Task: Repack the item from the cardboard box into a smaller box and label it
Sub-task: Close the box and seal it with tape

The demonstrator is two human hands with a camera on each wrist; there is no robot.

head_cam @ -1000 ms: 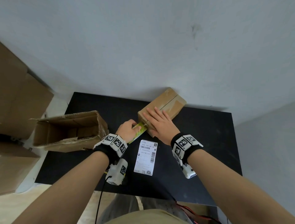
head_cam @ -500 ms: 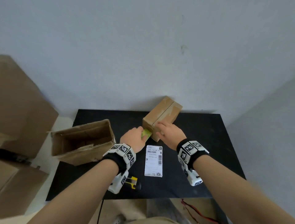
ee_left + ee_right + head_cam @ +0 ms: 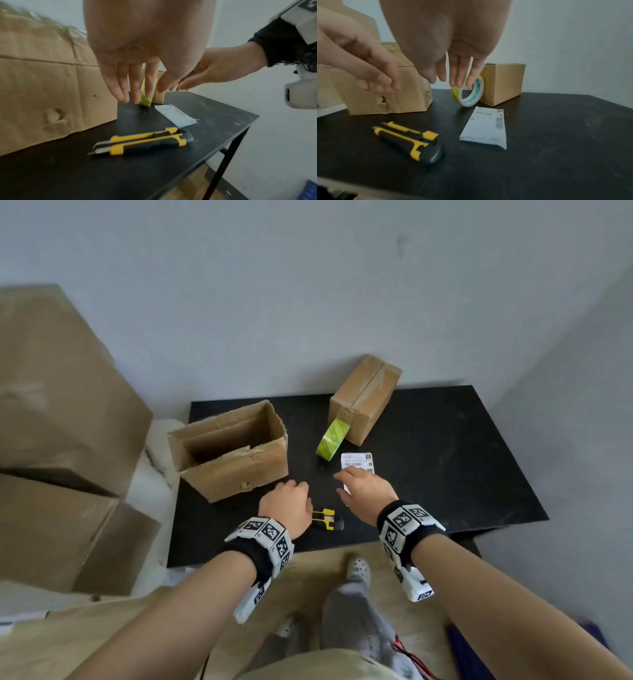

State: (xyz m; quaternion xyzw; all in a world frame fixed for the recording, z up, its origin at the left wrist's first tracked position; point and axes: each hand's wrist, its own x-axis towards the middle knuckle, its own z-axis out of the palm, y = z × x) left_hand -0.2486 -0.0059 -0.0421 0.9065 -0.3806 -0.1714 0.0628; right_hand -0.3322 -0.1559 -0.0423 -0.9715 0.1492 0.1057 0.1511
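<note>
Both hands (image 3: 286, 503) (image 3: 368, 489) now off taped cardboard box (image 3: 364, 397).

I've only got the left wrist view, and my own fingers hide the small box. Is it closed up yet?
Observer: Yes. The small box has its flaps shut, with clear tape along the top seam.
Operator: Is the tape roll cut free?
Observer: Seemingly not. The tape roll leans on that box's near end, and a strip appears to join them.
Operator: What about the big box's inside?
Observer: The large box is open, and the part of its inside that shows holds nothing.
</note>
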